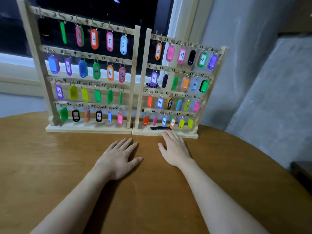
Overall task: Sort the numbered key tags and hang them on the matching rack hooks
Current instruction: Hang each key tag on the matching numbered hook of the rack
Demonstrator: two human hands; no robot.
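Two wooden key racks stand side by side at the table's far edge: the left rack point(136, 78) with hooks numbered 1 to 24, the right rack point(221, 65) with 25 to 48. Coloured key tags hang on the hooks, such as the orange tag 4 point(94, 39) and the pink tag 27 point(181, 55). My left hand point(119, 157) lies flat, palm down, on the table in front of the racks. My right hand point(175, 147) also lies flat, its fingertips touching the right rack's base. Neither hand holds anything.
A black marker point(160, 128) lies on the right rack's base just beyond my right fingertips. The round wooden table point(50, 166) curves away at the right. A dark window is behind the racks, a grey wall at right.
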